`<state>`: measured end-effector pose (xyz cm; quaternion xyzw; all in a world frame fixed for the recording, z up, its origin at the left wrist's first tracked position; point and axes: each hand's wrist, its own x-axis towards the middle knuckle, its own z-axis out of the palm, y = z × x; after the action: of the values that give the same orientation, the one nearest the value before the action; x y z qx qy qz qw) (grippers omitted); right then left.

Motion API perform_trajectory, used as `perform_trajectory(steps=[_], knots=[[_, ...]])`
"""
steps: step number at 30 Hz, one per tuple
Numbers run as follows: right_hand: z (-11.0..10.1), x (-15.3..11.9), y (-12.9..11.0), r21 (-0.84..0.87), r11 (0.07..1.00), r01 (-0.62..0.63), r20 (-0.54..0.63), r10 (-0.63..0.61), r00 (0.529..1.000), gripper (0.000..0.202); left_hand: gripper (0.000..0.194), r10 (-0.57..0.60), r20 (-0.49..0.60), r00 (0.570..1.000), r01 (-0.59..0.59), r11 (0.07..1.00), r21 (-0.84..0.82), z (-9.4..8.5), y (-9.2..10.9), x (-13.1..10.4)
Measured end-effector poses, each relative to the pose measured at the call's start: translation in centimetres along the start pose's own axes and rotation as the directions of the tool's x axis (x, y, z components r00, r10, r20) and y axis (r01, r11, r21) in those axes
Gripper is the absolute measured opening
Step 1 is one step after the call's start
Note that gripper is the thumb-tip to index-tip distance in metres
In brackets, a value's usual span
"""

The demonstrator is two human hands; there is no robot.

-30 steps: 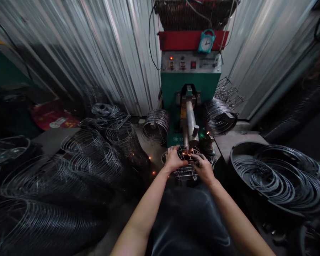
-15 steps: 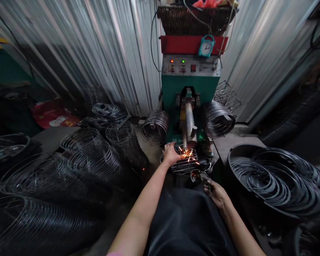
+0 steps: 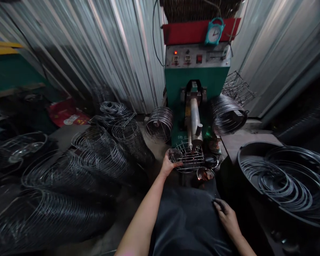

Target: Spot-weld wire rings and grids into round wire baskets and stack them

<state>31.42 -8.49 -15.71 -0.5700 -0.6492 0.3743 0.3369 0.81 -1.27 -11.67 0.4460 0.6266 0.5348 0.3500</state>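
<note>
My left hand [image 3: 169, 165] grips the left side of a round wire basket [image 3: 190, 161], fingers at its rim and thumb along the near side. The basket sits under the metal electrode arm [image 3: 195, 121] of a green spot welder [image 3: 176, 85], with a faint glow among its wires. My right hand [image 3: 226, 215] is lower, at the right edge of the black apron [image 3: 186, 217] over my lap. Its fingers are bent together; whatever may be between them is too small and dark to make out. A small shiny round bowl [image 3: 205, 174] stands just below the basket.
Wire coils [image 3: 160, 124] flank the welder. Several stacks of wire rings [image 3: 98, 153] fill the left side. A large black tub [image 3: 256, 195] on the right holds more rings [image 3: 277, 181]. A turquoise clock [image 3: 214, 32] hangs on the red panel [image 3: 186, 32].
The sparks at the basket have died down and the welder's green light is off. My right hand has moved from beside the small bowl down to the apron's edge. The view has shifted slightly.
</note>
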Motion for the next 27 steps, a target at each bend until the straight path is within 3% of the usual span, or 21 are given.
perform_trajectory(steps=[3,7,10,12,15,20,27], knots=[[-0.9,0.8,-2.1,-0.008,1.000,-0.015,0.097,0.015,0.995,0.014,0.094,0.051,0.021,0.998,-0.050,0.998,-0.036,-0.5,0.5,-1.1],[-2.1,2.9,-9.6,-0.006,0.993,0.121,0.342,-0.112,0.933,0.024,0.098,0.168,0.086,0.982,-0.182,0.961,0.208,-1.8,2.6,-4.3],[-1.6,4.6,-14.0,-0.060,0.976,0.211,0.437,-0.165,0.884,0.019,0.096,0.214,0.162,0.963,-0.267,0.835,0.482,-1.9,4.9,-6.4],[-0.7,5.5,-15.4,-0.119,0.967,0.226,0.442,-0.152,0.884,0.017,0.096,0.235,0.213,0.948,-0.317,0.736,0.598,-1.4,6.3,-7.2],[0.9,6.0,-15.7,-0.180,0.953,0.245,0.341,-0.173,0.924,0.015,0.094,0.235,0.269,0.934,-0.357,0.639,0.681,-0.5,7.8,-7.8],[2.7,4.7,-14.8,-0.150,0.947,0.282,0.146,-0.261,0.954,0.007,0.093,0.201,0.311,0.929,-0.368,0.594,0.715,0.5,8.4,-8.2],[2.4,4.0,-13.2,0.051,0.957,0.285,0.253,-0.288,0.923,0.019,0.095,0.160,0.347,0.924,-0.372,0.588,0.718,0.5,8.9,-8.6]])
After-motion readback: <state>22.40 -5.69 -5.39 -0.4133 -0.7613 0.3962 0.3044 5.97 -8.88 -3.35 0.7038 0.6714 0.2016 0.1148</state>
